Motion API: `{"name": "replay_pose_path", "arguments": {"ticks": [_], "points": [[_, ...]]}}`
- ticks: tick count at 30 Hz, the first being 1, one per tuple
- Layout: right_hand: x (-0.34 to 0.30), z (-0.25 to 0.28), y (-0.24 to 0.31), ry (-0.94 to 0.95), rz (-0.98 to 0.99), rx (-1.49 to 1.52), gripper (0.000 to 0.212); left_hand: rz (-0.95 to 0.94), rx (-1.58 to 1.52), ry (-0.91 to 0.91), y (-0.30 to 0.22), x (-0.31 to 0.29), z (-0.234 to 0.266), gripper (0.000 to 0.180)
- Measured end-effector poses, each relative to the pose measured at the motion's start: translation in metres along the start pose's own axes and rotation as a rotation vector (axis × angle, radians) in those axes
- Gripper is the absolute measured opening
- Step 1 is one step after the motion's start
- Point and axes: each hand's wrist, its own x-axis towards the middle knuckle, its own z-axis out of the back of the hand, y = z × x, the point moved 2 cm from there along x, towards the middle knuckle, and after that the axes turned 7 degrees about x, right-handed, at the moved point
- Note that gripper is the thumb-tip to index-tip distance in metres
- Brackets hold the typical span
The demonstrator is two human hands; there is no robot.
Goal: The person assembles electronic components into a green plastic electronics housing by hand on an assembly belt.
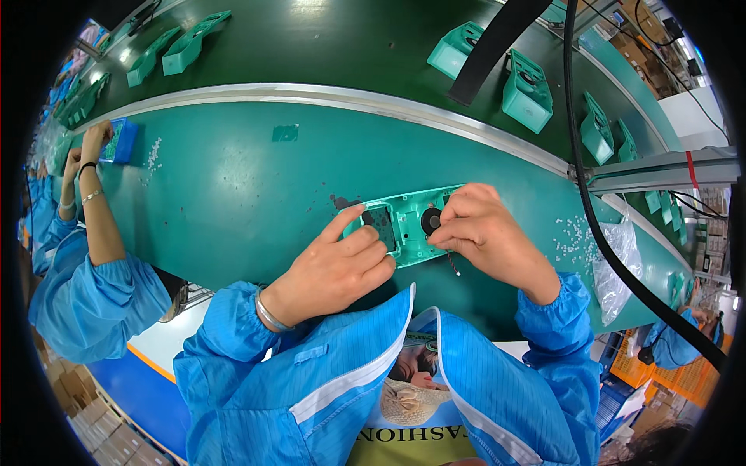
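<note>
A light green plastic housing (406,250) lies on the green worktop in front of me, its ribbed inside facing up. Its left part has a rectangular window. My left hand (334,268) grips the left end, with the index finger over the rim and the other fingers curled along the near side. Toward the right end sits a small round black speaker (431,220). The thumb and forefinger of my right hand (482,229) pinch together at its edge; the hand covers the housing's right end. A thin wire with a small white plug (456,271) hangs below those fingers.
Small white parts (573,239) lie scattered at right beside a clear plastic bag (616,268). Beyond the metal rail, more green housings (528,97) stand on a dark belt. A black cable (579,147) hangs at right. At left, a co-worker's hands reach a blue bin (120,141).
</note>
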Motion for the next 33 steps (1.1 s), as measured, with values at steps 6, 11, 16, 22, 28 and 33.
{"name": "replay_pose_path", "arguments": {"ticks": [6, 11, 16, 22, 28, 33], "points": [[0.001, -0.004, 0.000, -0.025, 0.001, -0.038, 0.011, 0.004, -0.001, -0.016, 0.001, 0.000, -0.002, 0.006], [0.001, -0.007, 0.003, -0.032, 0.014, -0.055, 0.011, -0.002, 0.009, -0.017, 0.000, 0.001, -0.002, 0.006], [-0.001, -0.009, 0.011, -0.039, 0.000, -0.149, 0.009, 0.002, 0.016, -0.011, -0.002, -0.001, -0.004, 0.007], [-0.004, -0.014, 0.011, -0.072, -0.076, -0.101, 0.008, -0.002, 0.036, -0.022, -0.005, -0.002, -0.005, 0.009], [-0.007, -0.015, 0.005, -0.124, -0.075, -0.109, 0.009, -0.011, 0.046, -0.023, -0.001, -0.003, -0.008, 0.008], [-0.022, 0.007, 0.018, -0.295, -0.143, -0.125, 0.013, 0.033, 0.064, 0.005, 0.014, -0.012, 0.004, 0.015]]}}
